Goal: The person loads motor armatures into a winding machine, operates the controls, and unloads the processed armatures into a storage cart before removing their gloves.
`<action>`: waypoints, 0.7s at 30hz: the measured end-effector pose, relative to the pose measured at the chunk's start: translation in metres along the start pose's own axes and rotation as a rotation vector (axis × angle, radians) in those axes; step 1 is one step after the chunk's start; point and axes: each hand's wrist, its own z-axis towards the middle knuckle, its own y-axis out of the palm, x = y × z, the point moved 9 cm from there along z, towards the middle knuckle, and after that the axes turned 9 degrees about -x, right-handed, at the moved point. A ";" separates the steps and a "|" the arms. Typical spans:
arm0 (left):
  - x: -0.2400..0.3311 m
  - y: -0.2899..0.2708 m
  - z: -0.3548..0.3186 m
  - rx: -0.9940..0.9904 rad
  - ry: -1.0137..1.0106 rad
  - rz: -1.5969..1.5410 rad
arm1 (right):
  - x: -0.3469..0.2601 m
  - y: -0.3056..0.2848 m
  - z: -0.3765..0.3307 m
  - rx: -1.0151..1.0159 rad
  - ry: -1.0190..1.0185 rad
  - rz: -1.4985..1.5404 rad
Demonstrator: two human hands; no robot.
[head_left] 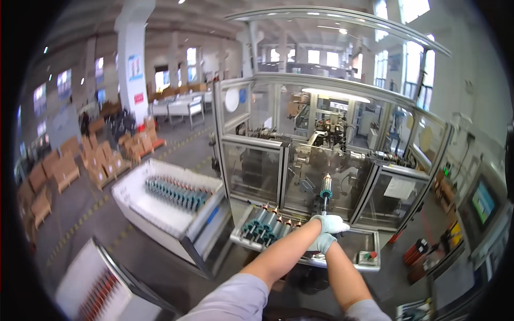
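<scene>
A motor armature (326, 188), with a coppery end at the top and teal windings lower down, points away from me in front of the machine. Its steel shaft runs down to my gloved left hand (331, 224), which appears closed around the shaft's near end. Just below and touching it is my right hand (323, 243), also in a pale glove. The left hand and wrist partly cover the right one, so its fingers are hidden. To the left of my hands, several similar armatures (274, 224) lie in a row on the machine's front metal tray (239, 235).
Ahead stands the framed machine with clear panels (251, 166). A red button box (368, 257) sits at the tray's right end. Left is a white bin (160, 214) of armatures; another white container (80, 273) is nearer. A screen (482, 202) stands at right. Cartons (104, 160) sit on pallets behind.
</scene>
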 end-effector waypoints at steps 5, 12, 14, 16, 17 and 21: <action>-0.022 0.005 0.012 0.077 0.025 0.231 | -0.030 -0.016 -0.007 0.000 0.012 -0.056; -0.032 0.004 0.010 0.023 0.041 0.336 | -0.133 -0.082 -0.055 0.131 -0.108 -0.222; -0.024 0.001 0.006 0.052 0.018 0.322 | -0.163 -0.085 -0.066 0.209 -0.173 -0.266; -0.007 -0.003 0.001 0.047 -0.001 0.357 | -0.158 -0.069 -0.115 0.317 -0.235 -0.302; 0.003 -0.005 -0.006 0.056 -0.025 0.309 | -0.168 -0.074 -0.127 0.379 -0.271 -0.315; 0.008 0.002 -0.006 -0.046 0.045 0.313 | -0.225 -0.118 -0.129 0.701 -0.395 -0.316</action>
